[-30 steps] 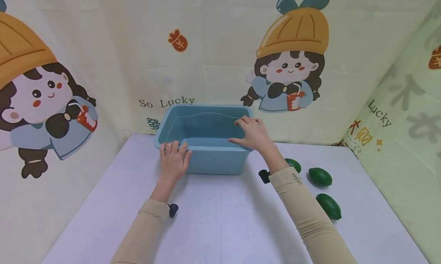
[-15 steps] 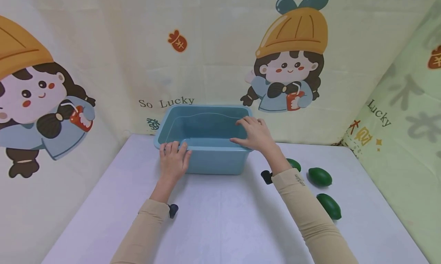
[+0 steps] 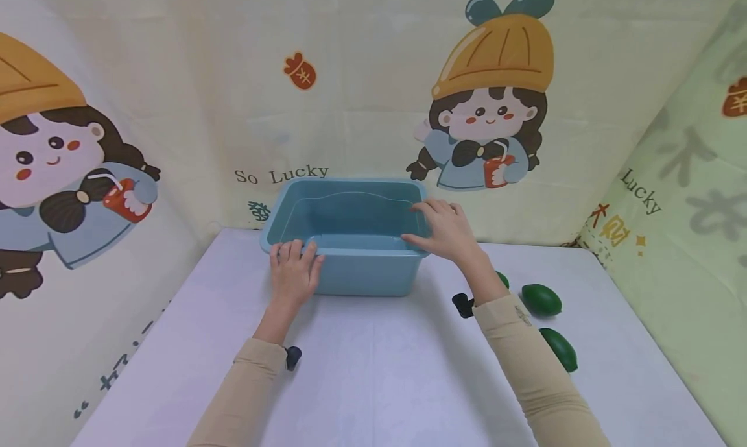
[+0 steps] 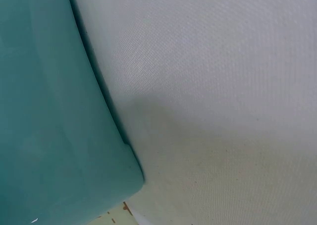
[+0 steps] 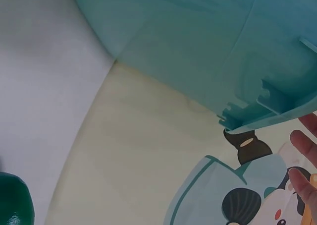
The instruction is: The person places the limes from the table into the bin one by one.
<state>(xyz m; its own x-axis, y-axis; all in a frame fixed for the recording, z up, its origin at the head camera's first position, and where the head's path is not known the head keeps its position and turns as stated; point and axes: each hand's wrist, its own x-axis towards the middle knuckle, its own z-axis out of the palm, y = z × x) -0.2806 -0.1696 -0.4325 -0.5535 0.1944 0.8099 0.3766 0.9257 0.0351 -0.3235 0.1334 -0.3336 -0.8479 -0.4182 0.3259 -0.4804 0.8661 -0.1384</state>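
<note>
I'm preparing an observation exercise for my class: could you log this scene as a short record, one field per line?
Container: blue bin, upright on pale table
Left hand: rests on the bin's near rim
Right hand: at the bin's right end; contact unclear
Produce: three green fruits right of the bin, two partly hidden by right arm
Backdrop: cartoon-printed cloth

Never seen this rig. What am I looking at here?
No machine: a person's bare left hand and right hand. The wide picture is from a head camera looking forward and down; the others, from a camera on each wrist. On the pale table sit a blue tub and three green lemon-shaped things, two partly hidden by the right arm. The left hand rests on the tub's near rim; whether it grips is unclear. The right is at the tub's right end, with no clear grip.
</note>
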